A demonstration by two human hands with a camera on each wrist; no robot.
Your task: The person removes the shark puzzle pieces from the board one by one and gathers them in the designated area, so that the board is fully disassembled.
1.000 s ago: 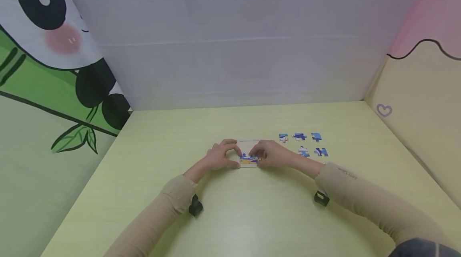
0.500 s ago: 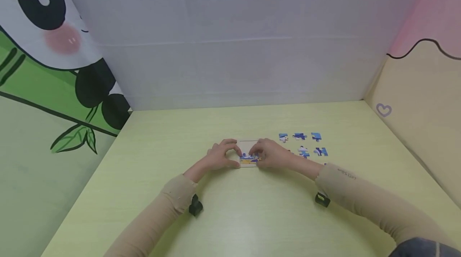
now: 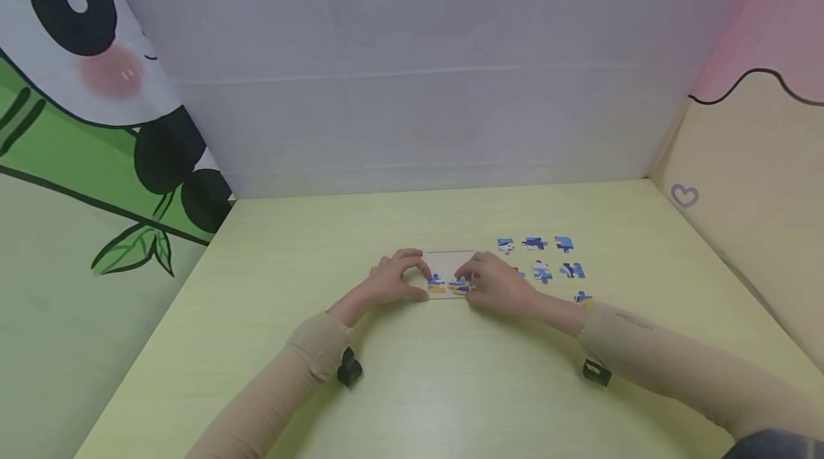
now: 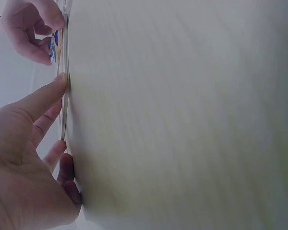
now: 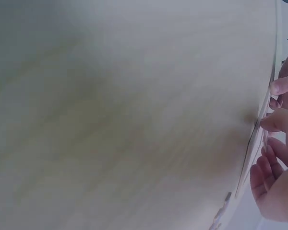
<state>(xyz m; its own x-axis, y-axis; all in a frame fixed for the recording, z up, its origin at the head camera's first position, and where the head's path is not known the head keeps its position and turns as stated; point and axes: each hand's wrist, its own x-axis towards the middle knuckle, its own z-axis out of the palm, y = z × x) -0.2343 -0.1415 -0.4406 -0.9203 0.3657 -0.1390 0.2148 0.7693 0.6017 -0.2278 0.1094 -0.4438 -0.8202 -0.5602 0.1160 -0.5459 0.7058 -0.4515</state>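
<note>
A small, pale, flat puzzle board (image 3: 450, 261) lies on the table in front of me. My left hand (image 3: 394, 279) holds its left side, thumb at the near corner and fingers farther back along the edge. A blue and yellow jigsaw piece (image 3: 436, 284) lies in the board's near left part. Beside it, my right hand (image 3: 498, 284) pinches a second jigsaw piece (image 3: 459, 285) over the near right part, with a pale gap between the two pieces. In the left wrist view, colour from that piece (image 4: 53, 48) shows under the right hand's fingertips.
Several loose blue and white jigsaw pieces (image 3: 542, 272) lie to the right of the board, one of them (image 3: 582, 297) close to the right forearm. A pale curtain (image 3: 425, 123) closes off the back of the table (image 3: 418, 387), and printed panels stand at both sides.
My right hand has shifted slightly right and nearer me with its jigsaw piece, so a gap now shows between the two pieces. The left hand has stayed in place.
</note>
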